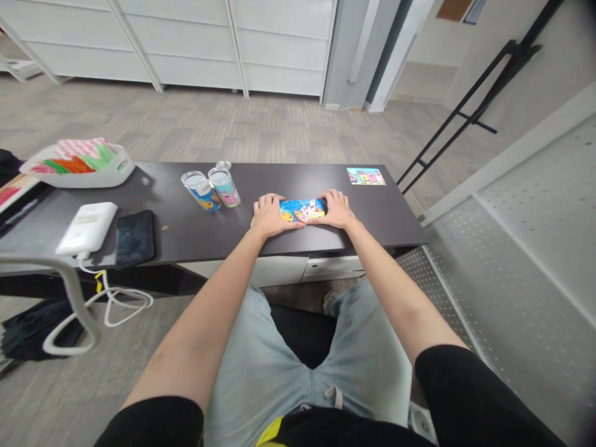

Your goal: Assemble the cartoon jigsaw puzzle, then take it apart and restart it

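A dark table is faced by white cabinets. Colourful things are held in a white basket. Near the table's front edge, a blue card is gripped endwise between half-curled left hand and right hand.

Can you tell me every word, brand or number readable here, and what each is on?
None reads clearly; these are the likeliest places:
Bright picture piece between the left hand and right hand: cartoon print, any lettering too small.
Blue-printed cup and pink-printed cup: any lettering too blurred.
Picture card by the table's far edge: any lettering too small.
White box with a cable: no legible marking.
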### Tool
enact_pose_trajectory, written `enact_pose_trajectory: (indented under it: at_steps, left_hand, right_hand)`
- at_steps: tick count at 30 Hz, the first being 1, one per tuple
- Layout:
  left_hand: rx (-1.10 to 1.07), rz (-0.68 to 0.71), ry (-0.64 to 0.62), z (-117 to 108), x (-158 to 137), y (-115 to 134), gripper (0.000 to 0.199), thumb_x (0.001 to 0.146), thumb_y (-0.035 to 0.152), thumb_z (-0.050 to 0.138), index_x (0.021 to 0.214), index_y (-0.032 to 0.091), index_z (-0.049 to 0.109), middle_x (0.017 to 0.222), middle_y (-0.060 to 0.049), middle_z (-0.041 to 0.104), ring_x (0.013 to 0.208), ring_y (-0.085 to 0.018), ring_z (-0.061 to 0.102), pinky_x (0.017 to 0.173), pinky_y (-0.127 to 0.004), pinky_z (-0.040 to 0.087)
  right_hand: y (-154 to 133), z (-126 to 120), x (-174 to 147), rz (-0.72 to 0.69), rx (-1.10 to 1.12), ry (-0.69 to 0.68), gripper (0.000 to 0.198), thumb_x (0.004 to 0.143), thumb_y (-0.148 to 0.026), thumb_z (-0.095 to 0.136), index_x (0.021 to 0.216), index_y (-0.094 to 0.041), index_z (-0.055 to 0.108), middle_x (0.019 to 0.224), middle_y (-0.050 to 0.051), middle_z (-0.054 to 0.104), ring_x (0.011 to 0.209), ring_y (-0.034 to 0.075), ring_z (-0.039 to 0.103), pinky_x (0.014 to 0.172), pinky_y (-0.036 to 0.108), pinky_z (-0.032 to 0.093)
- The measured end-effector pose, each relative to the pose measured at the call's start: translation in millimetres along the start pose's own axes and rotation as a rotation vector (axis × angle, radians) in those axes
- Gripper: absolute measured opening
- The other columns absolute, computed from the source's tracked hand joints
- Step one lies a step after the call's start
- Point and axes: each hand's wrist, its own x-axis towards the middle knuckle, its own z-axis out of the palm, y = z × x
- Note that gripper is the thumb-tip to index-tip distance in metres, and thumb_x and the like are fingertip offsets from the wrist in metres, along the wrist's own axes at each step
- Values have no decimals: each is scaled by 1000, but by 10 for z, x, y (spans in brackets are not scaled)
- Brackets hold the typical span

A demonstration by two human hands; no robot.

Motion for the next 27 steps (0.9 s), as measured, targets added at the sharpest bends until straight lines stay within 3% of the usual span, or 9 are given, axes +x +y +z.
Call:
enact_pose_trajectory:
  at_steps: [2,5,11,16,22,25,27]
  left_hand:
    - [7,-24,-23,-2,97,-5,102,94,68,115,167,13,70,181,-23,64,171,-44,53,146,-54,36]
    - [6,-69,-51,14,217,8,107,80,65,125,158,17,68,174,-23,68,165,-45,60,141,-54,41]
    - [-116,-56,-47,58,217,30,111,79,52,126,163,21,60,172,-21,75,163,-42,68,139,-55,44]
    - [-126,2,-32,100,184,-56,119,80,52,126,177,18,66,181,-25,69,171,-48,65,145,-64,42]
    - [-173,108,-102,140,359,-155,115,69,58,129,167,22,81,170,-21,68,166,-47,66,144,-62,48]
    - [-147,110,-123,143,460,-166,109,63,59,131,154,22,85,169,-21,68,163,-49,66,142,-62,50]
    - [-108,114,-136,133,504,-163,114,63,61,132,158,22,82,168,-22,70,161,-51,66,140,-64,52]
  right_hand:
    - [26,25,20,4,16,12,97,92,-73,113,165,-21,74,180,24,71,170,49,61,146,55,46]
    - [68,55,34,2,44,24,101,85,-67,118,162,-22,71,172,22,75,162,49,66,142,56,49]
    - [141,66,1,-90,190,50,97,85,-62,117,163,-24,73,165,20,80,149,47,75,138,58,52]
    - [200,60,12,-115,157,-2,107,81,-66,118,171,-26,77,170,23,74,164,57,66,143,70,47]
    - [225,-5,117,-110,188,-81,104,68,-63,122,152,-28,72,165,21,74,158,57,66,137,72,50]
    - [184,-46,167,-135,266,-133,99,69,-60,119,145,-31,63,157,18,79,148,54,73,133,71,53]
    - [156,-60,190,-161,325,-154,97,71,-57,117,144,-32,60,155,16,82,145,53,77,133,72,54]
